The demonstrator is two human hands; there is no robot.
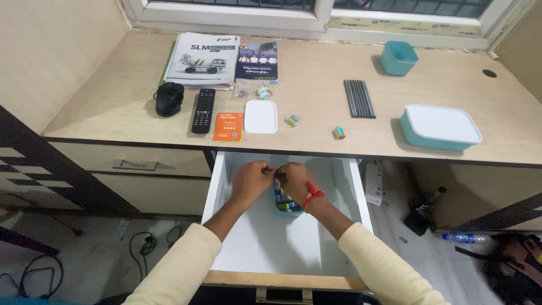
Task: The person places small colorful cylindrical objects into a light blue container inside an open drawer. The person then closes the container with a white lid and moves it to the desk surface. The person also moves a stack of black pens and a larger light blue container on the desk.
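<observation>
Both hands reach into an open white drawer (265, 243) under the desk. My left hand (251, 179) and my right hand (295, 178) meet with fingertips pinched together over a small teal container (286, 206) holding colourful small items. What the fingers pinch is too small to tell. A red thread band circles my right wrist. Cream sleeves cover both forearms.
On the wooden desk (316, 96) lie a black mouse (169, 98), a remote (203, 110), an orange card (228, 126), a white lid (261, 117), booklets (204, 60), black pencils (359, 98), two small erasers (339, 133), a teal cup (398, 57) and a teal lidded box (440, 127).
</observation>
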